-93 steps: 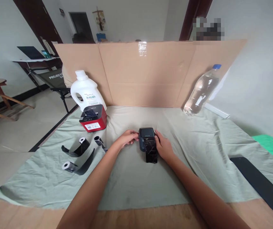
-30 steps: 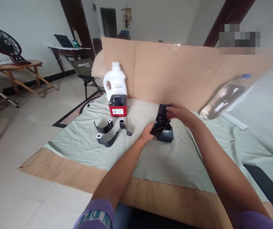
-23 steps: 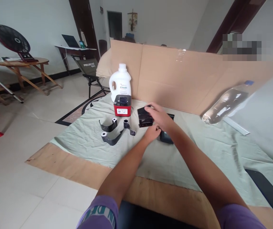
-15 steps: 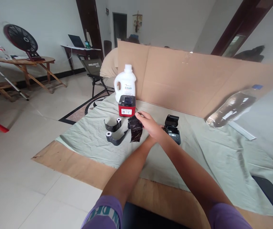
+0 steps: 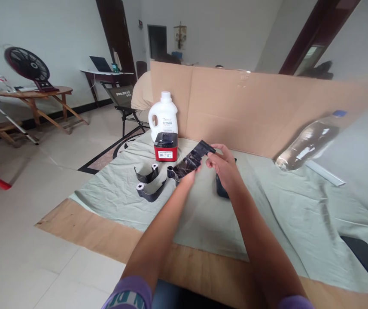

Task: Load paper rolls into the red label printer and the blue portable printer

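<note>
A dark, glossy strip (image 5: 188,165) runs slantwise between my hands, with a small roll at its lower left end. My left hand (image 5: 190,175) is closed on the strip from below, its fingers partly hidden behind it. At the upper right end, my right hand (image 5: 224,166) pinches the strip's edge. Behind my right hand and forearm sits a black device (image 5: 221,189), mostly hidden. Two partly unrolled dark rolls lie on the cloth to the left, one farther back (image 5: 148,175) and one nearer (image 5: 150,195).
A red and black box-shaped device (image 5: 165,148) stands before a white jug (image 5: 164,118). An upright cardboard sheet (image 5: 229,111) closes off the back. A bottle with a blue cap (image 5: 311,139) leans at the right. Green cloth (image 5: 203,223) covers the wooden board.
The hanging strip has been lifted and stretched up to the right. My left hand has moved to its underside, and my right hand has shifted right, now covering much of the black device.
</note>
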